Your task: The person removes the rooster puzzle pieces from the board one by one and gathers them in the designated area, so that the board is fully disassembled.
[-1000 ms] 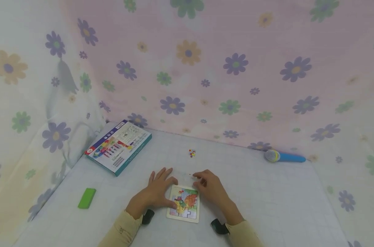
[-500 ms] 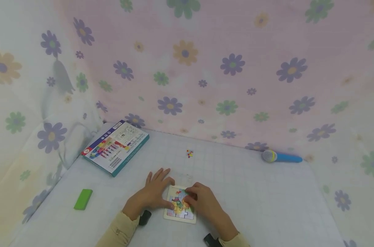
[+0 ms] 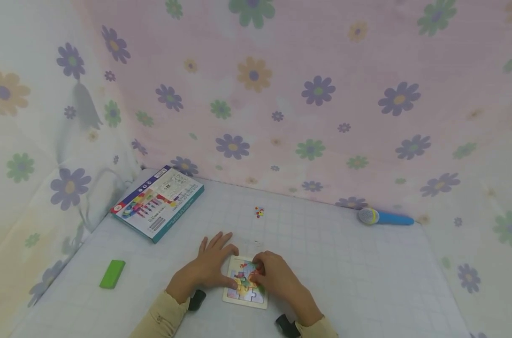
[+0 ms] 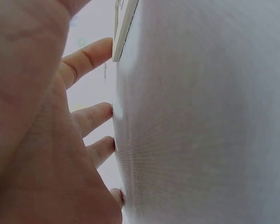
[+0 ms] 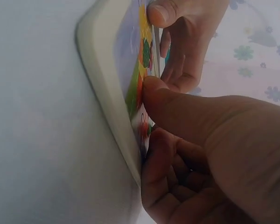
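A small jigsaw puzzle in a pale, square tray [image 3: 244,304] lies on the table in the head view, its picture brightly coloured. My left hand [image 3: 207,270] rests spread at its left side. The left thumb presses on the picture, and the index fingertip touches the tray's upper edge, as the left wrist view shows too. Over the tray's upper right is my right hand [image 3: 277,277], pinching a puzzle piece [image 5: 143,125] against the picture between thumb and index finger. The fingers hide most of that piece. Farther back lies one loose puzzle piece [image 3: 259,212].
A flat toy box [image 3: 158,202] lies at the back left, with a green block [image 3: 112,274] nearer the front. A blue toy microphone [image 3: 386,217] lies at the back right. Flowered cloth [image 3: 281,94] hangs behind the white-covered table.
My right hand has brought its puzzle piece from above the tray's upper right corner down onto the picture. The left hand has kept its place on the tray. The view has shifted slightly.
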The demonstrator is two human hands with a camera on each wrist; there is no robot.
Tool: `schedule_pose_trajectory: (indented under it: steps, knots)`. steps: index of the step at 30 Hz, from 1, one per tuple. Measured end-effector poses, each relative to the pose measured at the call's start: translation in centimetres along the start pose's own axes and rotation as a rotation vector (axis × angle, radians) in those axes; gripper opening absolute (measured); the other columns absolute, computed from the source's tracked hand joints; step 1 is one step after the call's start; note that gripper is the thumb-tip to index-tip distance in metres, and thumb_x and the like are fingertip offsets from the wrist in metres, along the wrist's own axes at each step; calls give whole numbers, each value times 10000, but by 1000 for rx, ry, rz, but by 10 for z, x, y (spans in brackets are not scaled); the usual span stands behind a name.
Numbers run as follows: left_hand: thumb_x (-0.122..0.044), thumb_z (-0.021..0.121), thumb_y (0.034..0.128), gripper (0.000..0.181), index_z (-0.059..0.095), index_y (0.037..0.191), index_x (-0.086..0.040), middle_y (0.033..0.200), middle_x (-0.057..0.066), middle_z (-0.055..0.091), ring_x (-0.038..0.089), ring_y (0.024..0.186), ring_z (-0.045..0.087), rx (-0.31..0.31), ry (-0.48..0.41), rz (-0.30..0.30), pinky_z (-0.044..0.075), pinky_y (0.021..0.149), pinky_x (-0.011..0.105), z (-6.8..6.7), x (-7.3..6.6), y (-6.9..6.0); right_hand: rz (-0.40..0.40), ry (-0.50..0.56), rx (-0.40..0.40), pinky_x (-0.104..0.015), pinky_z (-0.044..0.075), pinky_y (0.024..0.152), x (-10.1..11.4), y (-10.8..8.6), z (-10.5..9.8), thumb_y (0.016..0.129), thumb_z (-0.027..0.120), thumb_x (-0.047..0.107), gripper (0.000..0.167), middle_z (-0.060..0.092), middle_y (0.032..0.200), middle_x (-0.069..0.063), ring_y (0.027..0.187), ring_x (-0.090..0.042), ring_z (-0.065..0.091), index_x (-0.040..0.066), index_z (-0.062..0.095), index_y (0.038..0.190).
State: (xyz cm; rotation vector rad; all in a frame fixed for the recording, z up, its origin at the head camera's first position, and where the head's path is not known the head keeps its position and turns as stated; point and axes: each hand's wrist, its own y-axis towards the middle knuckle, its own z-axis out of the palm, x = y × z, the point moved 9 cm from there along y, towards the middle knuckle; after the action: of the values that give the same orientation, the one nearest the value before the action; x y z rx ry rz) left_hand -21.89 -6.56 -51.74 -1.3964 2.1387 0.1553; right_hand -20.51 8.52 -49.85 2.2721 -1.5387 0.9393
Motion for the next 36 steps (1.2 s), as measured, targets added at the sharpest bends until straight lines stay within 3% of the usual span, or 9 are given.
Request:
schedule_pose_trajectory:
  steps: [4, 8, 14, 22, 30, 36]
  knots:
    - [-570, 886, 687, 714, 578, 1267, -290, 1696, 105, 241, 413, 1584, 111, 11, -1, -5, 30, 1238, 731, 2, 2, 0, 27, 51, 18, -201, 481, 680, -4, 0, 1, 869, 817, 181, 325, 601, 903, 26, 798, -82, 528, 55, 652, 1119]
    - [-573, 883, 689, 718, 575, 1274, -292, 1698, 100, 236, 411, 1586, 104, 11, 9, -4, 31, 1241, 726, 1, 3, 1, -9, 63, -9, -189, 482, 680, -4, 0, -1, 866, 818, 167, 292, 587, 957, 10, 807, -77, 518, 82, 638, 1080]
    - [-553, 889, 696, 704, 576, 1268, -287, 1694, 104, 247, 410, 1584, 114, 0, 23, -4, 44, 1241, 727, -1, 0, 0, -22, 31, -49, -158, 480, 685, -4, -1, -2, 873, 815, 202, 385, 601, 1085, 6, 806, -47, 505, 79, 669, 1207]
    - [-544, 895, 695, 710, 577, 1271, -277, 1690, 114, 256, 415, 1581, 124, -5, 29, -2, 49, 1237, 733, 1, -1, -1, -12, 37, -51, -157, 471, 657, -5, -3, -1, 862, 826, 210, 354, 607, 998, 18, 778, -42, 512, 65, 710, 1164]
    - [-567, 880, 702, 718, 567, 1286, -289, 1700, 102, 232, 410, 1586, 106, 15, 18, 0, 41, 1238, 733, 4, 3, 1, -8, 89, -29, -162, 494, 675, -6, -2, 2, 873, 816, 187, 310, 628, 970, 45, 779, -45, 546, 134, 640, 1123]
    - [-551, 892, 694, 706, 581, 1267, -279, 1693, 95, 249, 402, 1589, 108, -4, 17, 4, 34, 1247, 717, 0, 1, 0, -16, 50, -43, -169, 504, 662, -3, -1, 3, 891, 795, 183, 278, 671, 912, 76, 752, -20, 560, 144, 658, 1130]
